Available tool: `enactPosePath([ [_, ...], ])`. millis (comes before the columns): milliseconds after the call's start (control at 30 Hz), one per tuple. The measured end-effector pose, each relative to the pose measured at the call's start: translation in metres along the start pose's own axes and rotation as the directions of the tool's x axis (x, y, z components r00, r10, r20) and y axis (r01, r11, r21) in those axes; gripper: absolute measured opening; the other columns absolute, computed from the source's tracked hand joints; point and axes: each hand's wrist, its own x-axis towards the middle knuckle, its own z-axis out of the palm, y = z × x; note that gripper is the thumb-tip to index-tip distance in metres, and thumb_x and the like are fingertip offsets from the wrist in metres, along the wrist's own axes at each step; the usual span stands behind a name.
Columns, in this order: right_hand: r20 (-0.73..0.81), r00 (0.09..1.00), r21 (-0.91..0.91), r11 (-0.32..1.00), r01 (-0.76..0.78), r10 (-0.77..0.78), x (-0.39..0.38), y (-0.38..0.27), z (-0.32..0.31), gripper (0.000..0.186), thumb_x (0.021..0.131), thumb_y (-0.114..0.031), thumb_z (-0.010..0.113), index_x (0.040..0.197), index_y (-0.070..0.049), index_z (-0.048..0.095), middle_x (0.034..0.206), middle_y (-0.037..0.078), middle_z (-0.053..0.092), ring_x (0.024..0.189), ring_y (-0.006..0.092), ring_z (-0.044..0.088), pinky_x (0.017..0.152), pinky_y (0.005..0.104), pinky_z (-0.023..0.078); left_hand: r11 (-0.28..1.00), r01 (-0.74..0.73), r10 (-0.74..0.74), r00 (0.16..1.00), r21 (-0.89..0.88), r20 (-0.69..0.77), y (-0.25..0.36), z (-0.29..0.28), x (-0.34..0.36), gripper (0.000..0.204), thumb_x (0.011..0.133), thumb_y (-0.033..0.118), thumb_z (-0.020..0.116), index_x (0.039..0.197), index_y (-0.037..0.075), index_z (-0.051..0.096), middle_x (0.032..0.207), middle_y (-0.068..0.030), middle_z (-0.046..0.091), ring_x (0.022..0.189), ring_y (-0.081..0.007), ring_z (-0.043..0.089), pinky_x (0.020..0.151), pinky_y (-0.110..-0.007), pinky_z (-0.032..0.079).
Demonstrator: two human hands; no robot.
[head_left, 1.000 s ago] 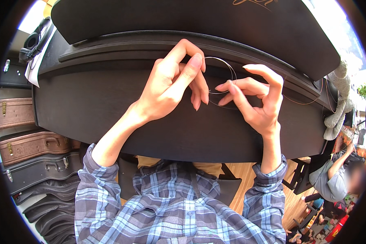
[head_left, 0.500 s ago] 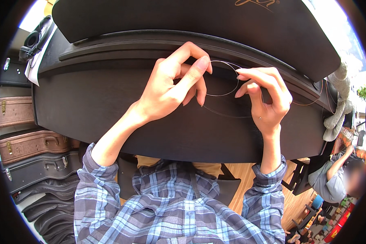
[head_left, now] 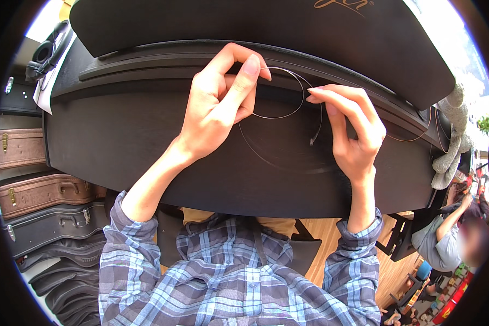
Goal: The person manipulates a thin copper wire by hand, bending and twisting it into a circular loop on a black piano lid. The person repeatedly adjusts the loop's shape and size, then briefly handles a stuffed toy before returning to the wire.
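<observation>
A thin, silvery guitar string (head_left: pixel 303 99) hangs in a loose loop between my hands, above a black lid. My left hand (head_left: pixel 214 106) is closed on one side of the loop, thumb against the curled fingers. On the other side, my right hand (head_left: pixel 358 127) pinches the string between its fingertips. A short tail with a small end piece (head_left: pixel 312 142) dangles beside the right thumb. Another faint length of string curves down below the left hand and fades against the dark surface.
The black lid (head_left: pixel 201 182) spans the front, with a raised black panel (head_left: pixel 255 27) behind it. Headphones (head_left: pixel 44 51) lie far left, above stacked instrument cases (head_left: pixel 43 195). A grey plush toy (head_left: pixel 455 130) and a copper-coloured wire (head_left: pixel 407 140) are at right. A person (head_left: pixel 445 242) sits beyond.
My left hand has moved up and left, carrying the loop with it. The right fingertips have closed in on the string, and its end piece now hangs free beside the thumb.
</observation>
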Motion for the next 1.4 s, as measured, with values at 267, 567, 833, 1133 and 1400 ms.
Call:
enactPosePath([
  [267,0.005,0.999,0.034,0.999,-0.04,0.04,-0.001,-0.001,0.005,0.034,0.087,0.01,0.071,0.115,-0.008,0.078,0.104,0.008,0.074,0.087,0.0212,0.075,0.074,0.0317,0.061,0.963,0.146,-0.12,0.985,-0.225,0.122,-0.001,0.005,-0.002,0.026,0.116,0.031,0.042,0.112,0.006,0.048,0.053,0.0025,0.041,0.044,-0.0043,0.033,0.046,-0.024,0.031],
  [567,0.027,0.999,0.014,0.999,-0.031,0.03,-0.002,0.0,0.005,0.035,0.089,0.005,0.073,0.121,-0.008,0.076,0.105,0.007,0.075,0.09,0.0224,0.076,0.076,0.0322,0.061,0.943,0.169,-0.118,0.975,-0.287,0.187,-0.001,0.005,-0.002,0.027,0.116,0.032,0.039,0.112,0.005,0.043,0.054,-0.0023,0.047,0.042,-0.0094,0.041,0.047,-0.027,0.042],
  [833,0.1,0.994,-0.012,0.999,-0.041,0.042,-0.001,0.001,0.002,0.036,0.093,0.002,0.069,0.127,-0.01,0.074,0.11,0.004,0.079,0.091,0.0179,0.076,0.076,0.028,0.053,0.971,0.123,-0.066,0.962,-0.206,0.265,-0.007,0.006,-0.003,0.027,0.116,0.031,0.037,0.111,0.005,0.04,0.065,-0.0112,0.063,0.056,-0.0191,0.065,0.052,-0.03,0.051],
  [1133,0.158,0.987,-0.021,1.0,0.023,-0.019,0.002,-0.001,-0.004,0.04,0.093,0.0,0.069,0.132,-0.011,0.072,0.115,0.003,0.08,0.096,0.0163,0.077,0.078,0.0276,0.052,0.977,0.107,-0.057,0.965,-0.185,0.256,-0.008,0.005,-0.002,0.026,0.117,0.03,0.037,0.11,0.005,0.041,0.066,-0.0112,0.063,0.058,-0.0184,0.066,0.052,-0.03,0.052],
  [1400,0.185,0.982,-0.065,0.997,0.041,-0.028,0.0,0.0,-0.003,0.043,0.093,-0.001,0.071,0.135,-0.011,0.07,0.113,0.002,0.08,0.096,0.0134,0.077,0.079,0.0268,0.051,0.987,0.112,-0.084,0.97,-0.114,0.226,-0.006,0.007,-0.002,0.026,0.117,0.031,0.036,0.111,0.005,0.041,0.064,-0.0105,0.063,0.056,-0.0181,0.064,0.054,-0.029,0.051],
])
